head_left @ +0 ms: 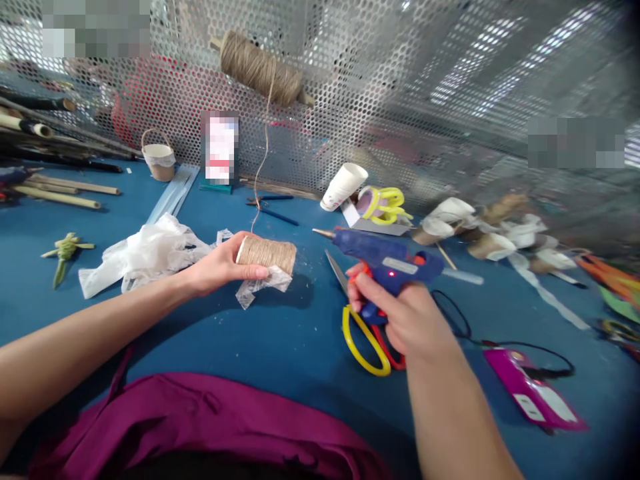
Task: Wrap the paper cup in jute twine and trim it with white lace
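My left hand (225, 267) is closed around a paper cup wrapped in jute twine (269, 253), held on its side above the blue table. A strip of white lace (265, 283) hangs from the cup under my thumb. In my right hand (395, 300) is a blue glue gun (390, 257), its nozzle pointing left toward the cup and apart from it; a small red light glows on its side. Scissors (365, 340) with yellow and red handles lie beneath the glue gun, partly hidden. A heap of white lace (150, 253) lies left of the cup.
A twine spool (260, 70) hangs on the mesh panel, its strand running down behind my left hand. Along the back stand a small twine basket (159, 160), a phone (220, 150), a white paper cup (345, 185) and tape (373, 203). A purple packet (535, 390) lies right.
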`<state>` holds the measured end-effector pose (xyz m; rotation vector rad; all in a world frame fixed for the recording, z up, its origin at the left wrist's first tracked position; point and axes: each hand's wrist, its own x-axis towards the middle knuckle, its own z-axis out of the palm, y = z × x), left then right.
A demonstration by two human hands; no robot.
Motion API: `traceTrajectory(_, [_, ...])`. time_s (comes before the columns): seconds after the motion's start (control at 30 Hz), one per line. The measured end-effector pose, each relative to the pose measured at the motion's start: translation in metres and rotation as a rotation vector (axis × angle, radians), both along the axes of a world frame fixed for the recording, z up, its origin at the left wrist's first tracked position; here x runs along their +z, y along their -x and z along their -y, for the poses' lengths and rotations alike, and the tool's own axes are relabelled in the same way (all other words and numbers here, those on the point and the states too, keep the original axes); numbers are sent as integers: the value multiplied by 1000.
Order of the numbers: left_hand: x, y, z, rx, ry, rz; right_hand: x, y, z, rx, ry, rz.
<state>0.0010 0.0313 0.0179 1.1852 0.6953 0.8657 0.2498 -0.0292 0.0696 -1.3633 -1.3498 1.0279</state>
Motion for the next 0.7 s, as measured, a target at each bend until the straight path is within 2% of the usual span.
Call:
traceTrajectory(0.13, [-4, 1, -4, 37, -46, -11, -7, 14, 17, 35, -65, 109])
traceTrajectory(0.43, [-4, 2, -3, 85, -62, -23, -14, 4, 30, -30, -241, 579])
traceTrajectory(0.53, [-4, 2, -3, 81, -66, -5, -15, 6, 32, -69, -220, 627])
traceTrajectory(0.7, [-2, 1, -2, 73, -57, 14, -19, 3, 29, -12, -331, 665])
